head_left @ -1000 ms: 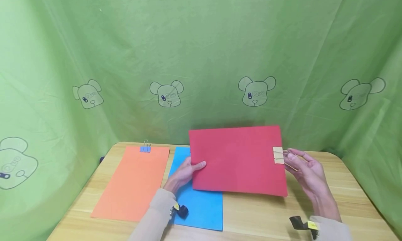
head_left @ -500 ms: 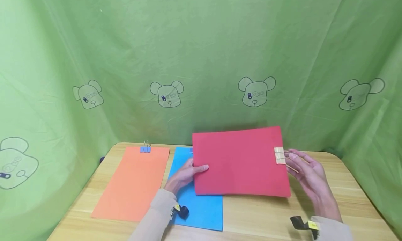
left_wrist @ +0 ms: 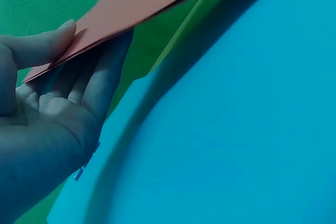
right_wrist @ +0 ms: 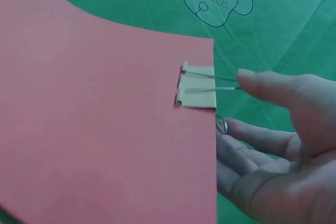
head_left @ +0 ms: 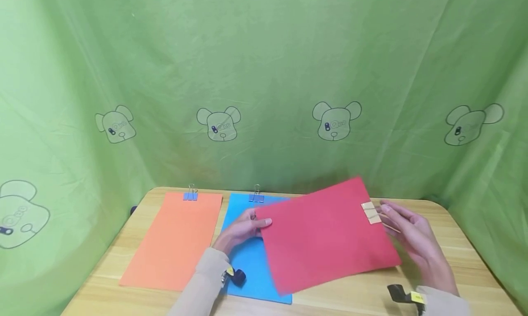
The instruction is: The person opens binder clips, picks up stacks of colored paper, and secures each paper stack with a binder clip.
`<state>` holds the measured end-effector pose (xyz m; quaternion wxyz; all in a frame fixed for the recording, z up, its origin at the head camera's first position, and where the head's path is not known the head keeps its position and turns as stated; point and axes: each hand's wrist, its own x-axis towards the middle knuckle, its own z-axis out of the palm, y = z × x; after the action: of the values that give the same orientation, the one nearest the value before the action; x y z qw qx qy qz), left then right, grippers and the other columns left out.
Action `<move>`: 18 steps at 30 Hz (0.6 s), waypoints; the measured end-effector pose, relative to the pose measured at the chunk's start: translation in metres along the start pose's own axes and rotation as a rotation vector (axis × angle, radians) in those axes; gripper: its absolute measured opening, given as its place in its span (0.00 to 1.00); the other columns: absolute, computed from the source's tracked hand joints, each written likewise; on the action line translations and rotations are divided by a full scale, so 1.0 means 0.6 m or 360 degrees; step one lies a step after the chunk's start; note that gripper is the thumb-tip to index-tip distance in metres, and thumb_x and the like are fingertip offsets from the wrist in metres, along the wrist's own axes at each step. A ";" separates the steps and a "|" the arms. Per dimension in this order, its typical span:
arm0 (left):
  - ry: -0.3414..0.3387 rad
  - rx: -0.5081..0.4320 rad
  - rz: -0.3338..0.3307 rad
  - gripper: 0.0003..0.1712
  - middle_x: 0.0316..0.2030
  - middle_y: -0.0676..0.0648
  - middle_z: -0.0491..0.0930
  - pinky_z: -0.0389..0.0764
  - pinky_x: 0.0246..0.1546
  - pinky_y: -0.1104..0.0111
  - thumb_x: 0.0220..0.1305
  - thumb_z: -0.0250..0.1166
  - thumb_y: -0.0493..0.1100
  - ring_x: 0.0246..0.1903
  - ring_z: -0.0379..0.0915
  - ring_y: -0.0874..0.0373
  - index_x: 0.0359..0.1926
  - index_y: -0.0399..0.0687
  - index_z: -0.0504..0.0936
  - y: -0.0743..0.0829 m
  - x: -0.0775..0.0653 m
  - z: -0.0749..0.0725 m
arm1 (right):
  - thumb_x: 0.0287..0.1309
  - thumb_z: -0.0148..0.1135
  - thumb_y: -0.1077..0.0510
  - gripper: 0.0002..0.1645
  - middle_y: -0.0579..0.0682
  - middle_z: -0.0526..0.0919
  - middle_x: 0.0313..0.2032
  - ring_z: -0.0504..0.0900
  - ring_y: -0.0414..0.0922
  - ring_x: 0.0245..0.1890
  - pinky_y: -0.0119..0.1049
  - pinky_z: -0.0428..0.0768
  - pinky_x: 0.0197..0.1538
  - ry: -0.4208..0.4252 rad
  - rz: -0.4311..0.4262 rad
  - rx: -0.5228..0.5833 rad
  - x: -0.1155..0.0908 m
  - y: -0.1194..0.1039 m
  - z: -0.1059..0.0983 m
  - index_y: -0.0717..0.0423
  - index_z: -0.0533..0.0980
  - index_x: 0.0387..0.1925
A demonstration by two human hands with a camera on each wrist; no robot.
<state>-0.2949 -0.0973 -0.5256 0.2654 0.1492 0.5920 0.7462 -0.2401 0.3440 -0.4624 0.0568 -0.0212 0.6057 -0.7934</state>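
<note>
A red paper stack [head_left: 330,238] is held tilted above the table, its layered edge showing in the left wrist view. My left hand [head_left: 243,226] grips its left corner, thumb on top and fingers beneath. On the opposite short edge sits a pale yellow binder clip [right_wrist: 198,88]. My right hand [head_left: 416,231] holds that clip by its wire handles, the thumb on one and a finger at the other. Beneath the red stack lies blue paper [head_left: 255,275], partly covered, with a blue binder clip [head_left: 256,198] on its far edge.
Orange paper [head_left: 177,242] lies left of the blue, with another blue binder clip [head_left: 190,196] at its far edge. All rest on a wooden table [head_left: 354,302]. A green printed curtain [head_left: 272,55] stands behind and on both sides.
The red stack has turned clockwise, its lower left corner swinging down towards me. The blue paper's clip now shows fully. My right hand has shifted slightly right and down, still holding the yellow clip.
</note>
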 end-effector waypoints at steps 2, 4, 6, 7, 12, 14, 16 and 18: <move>-0.0049 0.0030 -0.0029 0.24 0.48 0.43 0.87 0.86 0.45 0.57 0.73 0.61 0.33 0.41 0.87 0.53 0.67 0.41 0.74 0.000 -0.002 0.001 | 0.75 0.58 0.56 0.24 0.34 0.86 0.49 0.84 0.31 0.49 0.26 0.82 0.50 0.0025 0.0019 -0.0127 0.000 -0.001 -0.004 0.50 0.72 0.70; -0.0104 0.0080 -0.0074 0.26 0.49 0.40 0.87 0.86 0.47 0.55 0.72 0.62 0.33 0.43 0.87 0.51 0.69 0.44 0.74 -0.001 -0.004 0.004 | 0.76 0.57 0.54 0.32 0.32 0.86 0.49 0.83 0.29 0.48 0.24 0.81 0.49 0.0028 0.0028 -0.0231 0.000 0.000 -0.007 0.58 0.63 0.75; -0.0152 0.0166 -0.0119 0.28 0.50 0.39 0.86 0.85 0.49 0.56 0.71 0.64 0.33 0.46 0.87 0.49 0.70 0.45 0.74 -0.001 -0.006 0.009 | 0.76 0.57 0.53 0.38 0.31 0.85 0.50 0.83 0.28 0.48 0.24 0.81 0.49 0.0020 0.0028 -0.0288 0.000 0.000 -0.009 0.65 0.56 0.77; -0.0177 0.0223 -0.0136 0.28 0.50 0.39 0.86 0.85 0.50 0.57 0.70 0.64 0.33 0.47 0.86 0.49 0.70 0.45 0.74 -0.002 -0.006 0.012 | 0.76 0.57 0.53 0.40 0.31 0.85 0.50 0.83 0.28 0.48 0.24 0.81 0.49 0.0019 0.0025 -0.0309 0.000 0.001 -0.009 0.67 0.54 0.77; -0.0325 0.0421 -0.0185 0.29 0.49 0.40 0.87 0.83 0.51 0.65 0.68 0.66 0.31 0.48 0.86 0.50 0.69 0.44 0.74 -0.006 -0.004 0.032 | 0.76 0.57 0.48 0.44 0.29 0.85 0.50 0.81 0.24 0.47 0.25 0.81 0.48 0.0051 0.0009 -0.0535 0.004 0.004 0.000 0.74 0.53 0.75; -0.0395 0.0428 -0.0208 0.29 0.47 0.40 0.88 0.83 0.47 0.67 0.68 0.65 0.30 0.45 0.87 0.52 0.69 0.43 0.74 -0.008 -0.003 0.041 | 0.76 0.56 0.45 0.45 0.27 0.84 0.50 0.80 0.22 0.47 0.24 0.81 0.47 0.0061 0.0000 -0.0677 0.006 0.006 0.004 0.74 0.54 0.75; -0.0456 0.0416 -0.0242 0.29 0.46 0.40 0.88 0.83 0.43 0.69 0.68 0.64 0.28 0.42 0.87 0.55 0.68 0.44 0.74 -0.007 -0.003 0.052 | 0.76 0.55 0.44 0.44 0.25 0.83 0.50 0.79 0.21 0.47 0.23 0.80 0.48 0.0060 -0.0015 -0.0788 0.007 0.007 0.007 0.73 0.56 0.74; -0.0506 0.0394 -0.0283 0.28 0.44 0.42 0.88 0.83 0.39 0.70 0.68 0.63 0.27 0.39 0.87 0.58 0.67 0.45 0.74 -0.007 -0.004 0.064 | 0.76 0.55 0.43 0.44 0.24 0.82 0.50 0.79 0.20 0.47 0.21 0.79 0.48 0.0063 -0.0022 -0.0839 0.008 0.008 0.008 0.73 0.57 0.74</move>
<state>-0.2714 -0.0670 -0.5196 0.3999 0.2438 0.6406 0.6086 -0.2440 0.3375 -0.4661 0.0320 -0.0240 0.7922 -0.6089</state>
